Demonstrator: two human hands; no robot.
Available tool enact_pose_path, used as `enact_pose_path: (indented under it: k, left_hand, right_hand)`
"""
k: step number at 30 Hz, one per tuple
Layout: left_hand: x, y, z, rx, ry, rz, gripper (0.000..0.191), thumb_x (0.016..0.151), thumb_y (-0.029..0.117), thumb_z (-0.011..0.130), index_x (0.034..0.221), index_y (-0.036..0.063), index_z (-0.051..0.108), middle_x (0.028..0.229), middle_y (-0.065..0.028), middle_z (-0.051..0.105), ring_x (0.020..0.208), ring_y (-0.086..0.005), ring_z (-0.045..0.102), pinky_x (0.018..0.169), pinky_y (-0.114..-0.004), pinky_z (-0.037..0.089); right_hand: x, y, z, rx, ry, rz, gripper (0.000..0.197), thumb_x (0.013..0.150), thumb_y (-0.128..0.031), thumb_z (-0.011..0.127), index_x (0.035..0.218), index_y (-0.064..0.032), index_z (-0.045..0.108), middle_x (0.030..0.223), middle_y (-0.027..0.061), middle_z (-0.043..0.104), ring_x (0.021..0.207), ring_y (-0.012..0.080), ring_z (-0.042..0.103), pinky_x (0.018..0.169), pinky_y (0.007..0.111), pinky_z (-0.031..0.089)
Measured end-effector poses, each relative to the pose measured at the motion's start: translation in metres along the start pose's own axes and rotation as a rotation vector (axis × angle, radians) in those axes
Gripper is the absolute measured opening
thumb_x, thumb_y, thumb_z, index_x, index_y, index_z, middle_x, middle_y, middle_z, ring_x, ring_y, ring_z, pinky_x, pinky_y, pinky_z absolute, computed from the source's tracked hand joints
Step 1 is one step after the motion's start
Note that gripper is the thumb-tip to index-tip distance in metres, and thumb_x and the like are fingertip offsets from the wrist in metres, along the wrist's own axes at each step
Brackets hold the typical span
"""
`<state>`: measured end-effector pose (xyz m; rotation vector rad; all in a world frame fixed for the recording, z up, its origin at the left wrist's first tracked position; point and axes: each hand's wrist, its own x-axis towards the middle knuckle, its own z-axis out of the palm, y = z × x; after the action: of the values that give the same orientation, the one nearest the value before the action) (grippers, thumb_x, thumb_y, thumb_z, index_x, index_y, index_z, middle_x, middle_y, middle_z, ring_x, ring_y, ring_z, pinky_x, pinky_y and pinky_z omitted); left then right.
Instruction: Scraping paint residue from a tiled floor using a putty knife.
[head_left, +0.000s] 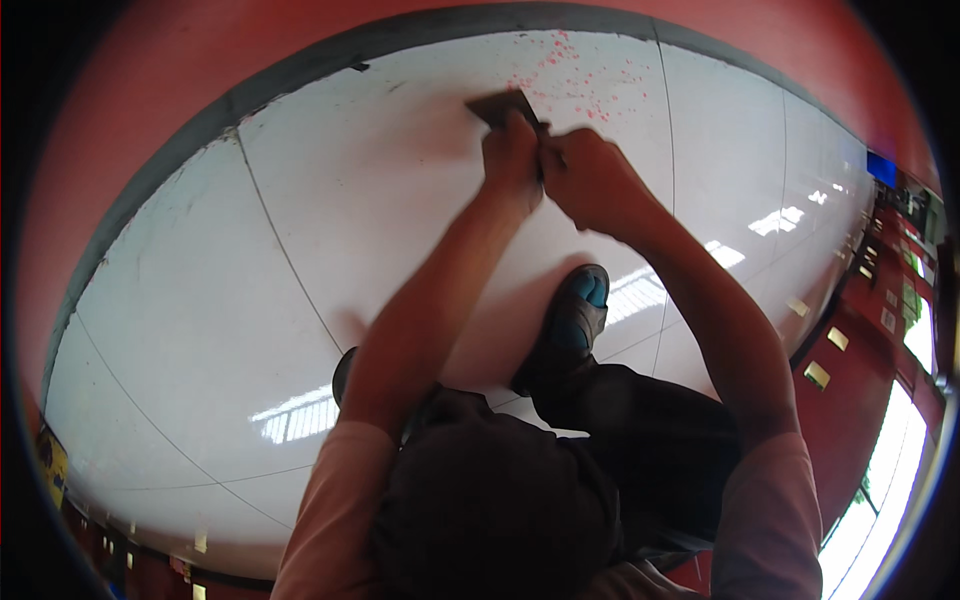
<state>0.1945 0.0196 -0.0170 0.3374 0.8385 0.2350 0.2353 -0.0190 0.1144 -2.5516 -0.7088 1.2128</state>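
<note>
Both my hands are together over the white tiled floor, in the upper middle of the head view. My left hand (512, 154) grips a dark flat-bladed scraper (495, 106), its blade pointing up and to the left. Against its right side, my right hand (589, 176) is closed around what looks like the scraper's handle, mostly hidden by the fingers. Red paint spots (562, 56) are scattered over the floor tile just beyond and to the right of the blade. Whether the blade touches the floor cannot be told.
A red wall (300, 37) with a grey strip (315, 61) at its foot curves along the far side. My sandalled foot (581, 307) stands on the glossy tiles below my hands. Red panels and bright openings lie at the far right.
</note>
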Motion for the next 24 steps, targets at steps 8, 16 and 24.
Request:
enact_pose_path:
  k: [8,16,24]
  left_hand:
    - [-0.012,-0.018,0.005,-0.070,0.075,-0.136,0.029,0.093,0.026,0.043,0.096,-0.0010,0.054,0.085,-0.0088,0.058,0.076,-0.0176,0.059,0.066,-0.032,0.051]
    - [-0.018,-0.006,0.013,0.085,-0.020,-0.286,0.044,0.096,0.041,0.040,0.099,-0.0006,0.055,0.088,-0.0099,0.058,0.075,-0.0203,0.059,0.066,-0.033,0.050]
    - [-0.040,0.121,0.030,1.630,-0.465,-0.842,0.103,0.079,0.080,0.009,0.120,-0.0043,0.051,0.111,-0.0179,0.061,0.073,-0.0249,0.063,0.066,-0.033,0.048]
  right_hand:
    - [-0.003,0.020,-0.002,-0.066,-0.040,-0.034,0.028,0.092,-0.015,0.040,0.096,0.0038,0.061,0.056,0.0139,0.057,0.043,0.0207,0.057,0.046,0.034,0.048]
    - [-0.006,0.029,-0.009,-0.108,-0.007,-0.123,0.029,0.092,-0.014,0.041,0.109,0.0005,0.060,0.057,0.0141,0.058,0.044,0.0225,0.058,0.048,0.035,0.049]
    - [0.021,0.054,-0.041,-0.336,-0.170,-0.177,0.019,0.071,-0.007,0.051,0.079,0.0084,0.060,0.071,0.0273,0.062,0.070,0.0375,0.065,0.064,0.043,0.051]
